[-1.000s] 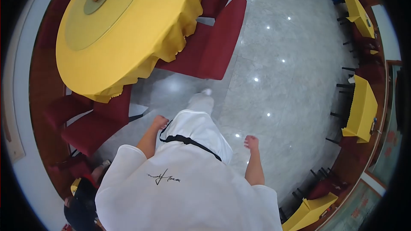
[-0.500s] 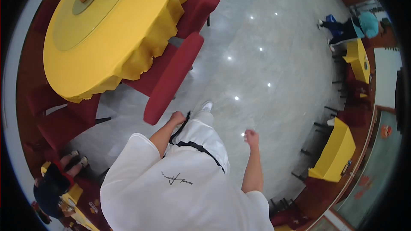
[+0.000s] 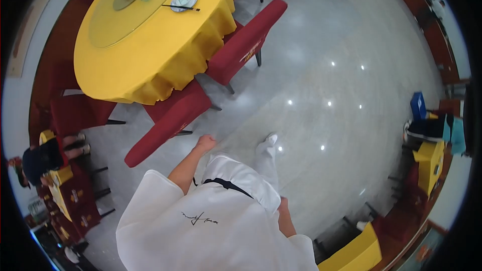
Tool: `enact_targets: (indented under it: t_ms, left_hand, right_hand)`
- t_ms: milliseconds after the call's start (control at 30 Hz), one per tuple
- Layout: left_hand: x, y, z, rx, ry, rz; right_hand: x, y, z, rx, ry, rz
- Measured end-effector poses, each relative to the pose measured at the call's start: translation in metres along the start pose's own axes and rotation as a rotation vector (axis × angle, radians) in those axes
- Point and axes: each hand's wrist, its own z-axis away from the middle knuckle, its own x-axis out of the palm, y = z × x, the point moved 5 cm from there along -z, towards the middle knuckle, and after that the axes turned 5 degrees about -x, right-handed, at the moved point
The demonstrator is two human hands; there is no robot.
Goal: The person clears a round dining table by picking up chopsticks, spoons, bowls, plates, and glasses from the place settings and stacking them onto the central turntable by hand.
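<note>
My left hand hangs in front of my left hip with its fingers loosely curled, and I see nothing in it. Closest to it is a red upholstered chair, apart from the hand, with its back turned towards me. Of my right arm only the forearm shows beside my white trousers; the hand is mostly hidden and its fingers cannot be made out. One white shoe is forward on the floor.
A round table with a yellow cloth stands front left, bearing a plate with chopsticks. Another red chair is beside it. People bend at yellow-covered tables on the left and right, near a blue bin.
I have stepped forward and the view has turned, so the chairs and round table sit differently. My right hand has swung back out of sight; my left hand has swung forward.
</note>
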Motion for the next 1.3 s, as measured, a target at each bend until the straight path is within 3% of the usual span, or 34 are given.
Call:
enact_targets:
  t_ms: [33,67,100,167,267,367,467,567,633,700,800,867,900,1000,1033,1067,1133,1200,1267,1300]
  left_hand:
    - [0.012,-0.010,-0.014,0.001,0.078,-0.051]
    - [0.020,-0.009,-0.029,0.009,0.158,-0.107]
    - [0.015,0.012,-0.026,-0.095,0.108,0.001]
    - [0.010,0.057,0.008,-0.307,-0.012,0.234]
    - [0.036,0.090,0.005,-0.418,0.072,0.482]
    - [0.068,0.127,-0.010,-0.518,0.009,0.647]
    - [0.110,0.155,-0.045,-0.668,-0.082,0.714]
    - [0.089,0.225,-0.071,-0.790,-0.085,0.744]
    - [0.122,0.215,-0.154,-0.580,-0.262,0.793]
    - [0.048,0.297,-0.177,-0.516,-0.149,0.615]
    - [-0.047,0.397,-0.206,-0.428,0.066,0.630]
    - [-0.083,0.440,-0.228,-0.367,0.235,0.642]
    - [-0.100,0.461,-0.232,-0.341,0.251,0.684]
    - [-0.107,0.490,-0.271,-0.147,0.527,0.425]
    - [-0.107,0.499,-0.270,-0.207,0.508,0.497]
    - [-0.108,0.507,-0.267,-0.268,0.495,0.566]
    - [-0.075,0.511,-0.264,-0.749,0.096,0.910]
    - [-0.040,0.544,-0.251,-0.875,-0.022,1.097]
    - [-0.034,0.572,-0.262,-0.955,-0.130,1.288]
    - [-0.051,0.593,-0.262,-0.913,-0.067,1.336]
  right_hand:
    - [-0.027,-0.018,-0.046,-0.302,0.111,0.021]
    - [-0.055,-0.075,-0.069,-0.158,0.066,-0.075]
    - [-0.083,-0.136,-0.093,-0.002,0.019,-0.157]
    - [-0.138,-0.233,-0.148,-0.129,0.022,-0.098]
    - [-0.205,-0.363,-0.216,-0.196,0.016,0.055]
    - [-0.245,-0.479,-0.283,-0.278,0.002,0.161]
    - [-0.269,-0.569,-0.342,-0.350,-0.042,0.215]
    - [-0.278,-0.622,-0.395,-0.454,-0.058,0.287]
    - [-0.307,-0.644,-0.398,-0.428,-0.058,0.342]
    - [-0.313,-0.685,-0.400,-0.343,-0.088,0.356]
    - [-0.347,-0.719,-0.438,-0.416,-0.075,0.681]
    - [-0.353,-0.740,-0.468,-0.185,-0.352,1.020]
    - [-0.362,-0.747,-0.488,-0.159,-0.357,0.953]
    - [-0.363,-0.812,-0.546,0.017,-0.293,0.780]
    - [-0.359,-0.837,-0.564,0.097,-0.263,0.724]
    - [-0.348,-0.872,-0.586,0.026,-0.278,0.772]
    - [-0.329,-0.938,-0.652,-0.128,-0.328,0.879]
    - [-0.293,-1.011,-0.724,-1.396,-0.560,1.636]
    - [-0.250,-1.124,-0.738,-0.364,-0.358,0.802]
    - [-0.223,-1.179,-0.736,-0.484,-0.394,0.863]
